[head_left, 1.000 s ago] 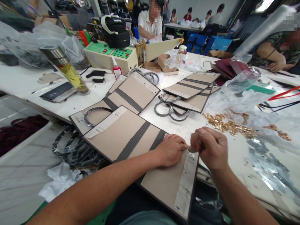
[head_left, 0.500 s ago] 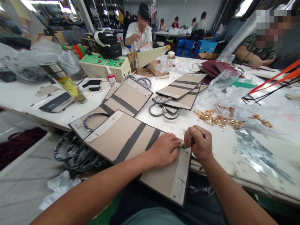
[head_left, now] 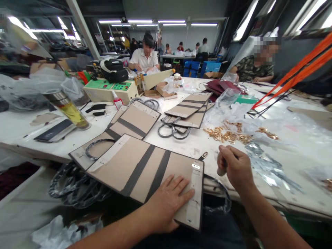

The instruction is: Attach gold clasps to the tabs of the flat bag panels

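My left hand [head_left: 166,200] lies flat with fingers spread on a tan board panel with dark stripes [head_left: 135,166] that overhangs the table's near edge. A pale strip with a small metal fitting [head_left: 195,166] runs along the panel's right edge. My right hand [head_left: 233,166] is closed in a fist just right of the panel, gripping a small tool with a light-coloured end that I cannot make out. A small dark clip [head_left: 203,156] lies on the table between the panel and that hand.
More tan panels [head_left: 135,119] and black ring handles [head_left: 172,129] lie behind. Gold metal fittings [head_left: 228,135] are scattered to the right among clear plastic. A green-topped machine [head_left: 111,90], a glass bottle [head_left: 70,110] and other seated people are farther back. Orange straps [head_left: 298,71] cross the upper right.
My left hand slid back down the panel and opened flat. My right hand pulled away to the right, off the panel's strip. The camera tilted upward.
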A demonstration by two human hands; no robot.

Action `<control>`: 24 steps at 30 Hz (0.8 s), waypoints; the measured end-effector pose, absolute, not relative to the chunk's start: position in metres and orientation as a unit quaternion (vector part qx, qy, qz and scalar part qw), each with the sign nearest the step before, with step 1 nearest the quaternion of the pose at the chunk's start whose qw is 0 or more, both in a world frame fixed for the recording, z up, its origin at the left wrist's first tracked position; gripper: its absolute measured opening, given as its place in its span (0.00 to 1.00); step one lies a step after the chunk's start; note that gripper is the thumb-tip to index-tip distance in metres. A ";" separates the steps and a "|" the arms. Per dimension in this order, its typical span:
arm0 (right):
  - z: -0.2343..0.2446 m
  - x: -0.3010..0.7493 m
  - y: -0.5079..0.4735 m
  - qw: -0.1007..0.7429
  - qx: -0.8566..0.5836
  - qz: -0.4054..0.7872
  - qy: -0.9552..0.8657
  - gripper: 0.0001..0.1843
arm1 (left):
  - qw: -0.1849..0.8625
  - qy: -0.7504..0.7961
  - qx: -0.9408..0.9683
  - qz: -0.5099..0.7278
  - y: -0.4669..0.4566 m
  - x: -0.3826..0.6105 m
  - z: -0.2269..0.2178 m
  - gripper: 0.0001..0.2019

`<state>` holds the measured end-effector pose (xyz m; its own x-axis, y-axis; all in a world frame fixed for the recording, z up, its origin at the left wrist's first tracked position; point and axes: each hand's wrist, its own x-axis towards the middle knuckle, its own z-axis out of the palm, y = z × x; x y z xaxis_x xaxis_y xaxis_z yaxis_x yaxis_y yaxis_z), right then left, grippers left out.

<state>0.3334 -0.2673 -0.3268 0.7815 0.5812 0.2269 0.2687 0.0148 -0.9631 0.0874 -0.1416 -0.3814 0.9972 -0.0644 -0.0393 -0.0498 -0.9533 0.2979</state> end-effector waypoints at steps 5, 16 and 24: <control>-0.340 0.352 -0.307 0.410 -0.823 0.157 -0.361 0.29 | 0.148 -0.022 0.988 -0.035 -0.137 0.095 -0.380 0.50; -0.391 0.484 -0.361 0.200 -0.946 0.063 -0.248 0.21 | 0.034 -0.113 0.992 0.043 -0.113 0.104 -0.443 0.48; -0.395 0.562 -0.371 0.140 -0.974 0.045 -0.173 0.24 | -0.010 -0.100 0.989 0.112 -0.112 0.106 -0.481 0.47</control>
<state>0.5623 -0.3707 -0.3953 0.9362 0.3492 -0.0398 0.3238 -0.9010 -0.2886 0.1056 -0.1116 -0.4813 0.9550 -0.1994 0.2195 -0.1947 -0.9799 -0.0430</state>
